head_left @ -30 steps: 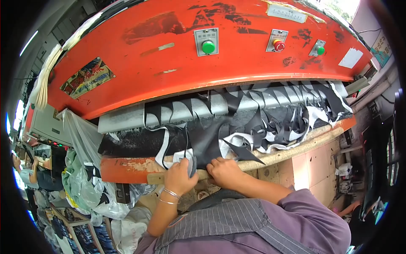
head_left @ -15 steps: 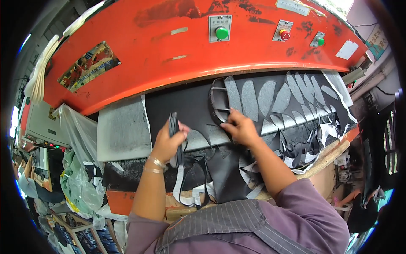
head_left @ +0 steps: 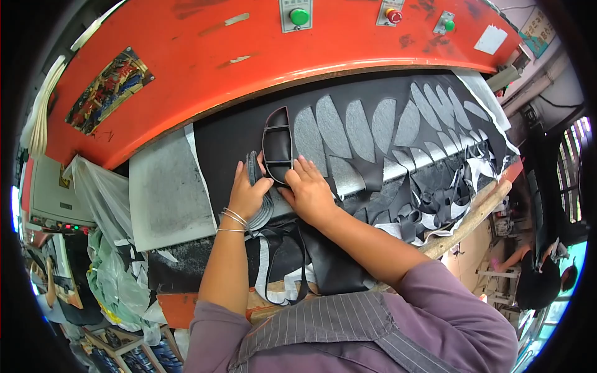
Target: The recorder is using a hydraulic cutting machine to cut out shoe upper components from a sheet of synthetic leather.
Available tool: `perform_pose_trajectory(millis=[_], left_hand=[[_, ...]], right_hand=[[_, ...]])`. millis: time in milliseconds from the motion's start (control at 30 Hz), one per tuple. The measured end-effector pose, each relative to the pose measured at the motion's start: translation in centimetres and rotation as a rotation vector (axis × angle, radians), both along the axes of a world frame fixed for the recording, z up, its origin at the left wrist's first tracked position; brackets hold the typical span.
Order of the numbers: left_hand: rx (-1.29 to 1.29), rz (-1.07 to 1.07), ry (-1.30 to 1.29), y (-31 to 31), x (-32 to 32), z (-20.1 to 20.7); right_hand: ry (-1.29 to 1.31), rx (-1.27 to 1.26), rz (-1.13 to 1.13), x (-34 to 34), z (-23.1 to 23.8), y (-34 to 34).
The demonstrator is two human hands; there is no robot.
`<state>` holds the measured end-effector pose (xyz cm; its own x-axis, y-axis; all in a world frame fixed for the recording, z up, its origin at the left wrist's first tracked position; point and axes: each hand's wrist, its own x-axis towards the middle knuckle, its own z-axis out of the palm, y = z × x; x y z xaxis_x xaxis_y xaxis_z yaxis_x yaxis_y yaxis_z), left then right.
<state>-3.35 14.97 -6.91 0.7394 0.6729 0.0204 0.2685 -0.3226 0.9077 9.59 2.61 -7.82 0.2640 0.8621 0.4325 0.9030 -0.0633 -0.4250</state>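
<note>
A half-moon-shaped cutting die (head_left: 278, 128) with thin crossbars lies on a black sheet of material (head_left: 227, 140), just left of a row of cut-out gaps. My right hand (head_left: 311, 194) grips the near end of the die, fingers along its right edge. Close beside it, my left hand (head_left: 244, 200) is closed round a stack of curved black cut pieces (head_left: 263, 212), held on edge. The left fingertips behind the stack are partly hidden, near the die's left side. Pale board (head_left: 168, 193) shows through the gaps and at the left.
Across the far side runs the red press beam (head_left: 261, 56) with a green button (head_left: 299, 17) and a red emergency button (head_left: 393, 15). Black scraps (head_left: 423, 199) hang over the near right edge, beside a wooden bar (head_left: 466, 221). Plastic bags (head_left: 118, 280) hang at left.
The die has gone from tilted up in my right hand to flat on the sheet, further left. My left hand and its stack have come in beside it. The head view has shifted.
</note>
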Motion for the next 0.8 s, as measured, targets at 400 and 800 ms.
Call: perform_pose_trajectory(millis=[400, 800], left_hand=[[0.186, -0.048, 0.122, 0.6, -0.3, 0.1], [0.1, 0.408, -0.247, -2.6, 2.7, 7.4]], right_hand=[[-0.016, 0.045, 0.004, 0.1, -0.4, 0.2], [0.548, 0.496, -0.261, 14.2, 12.2, -3.6]])
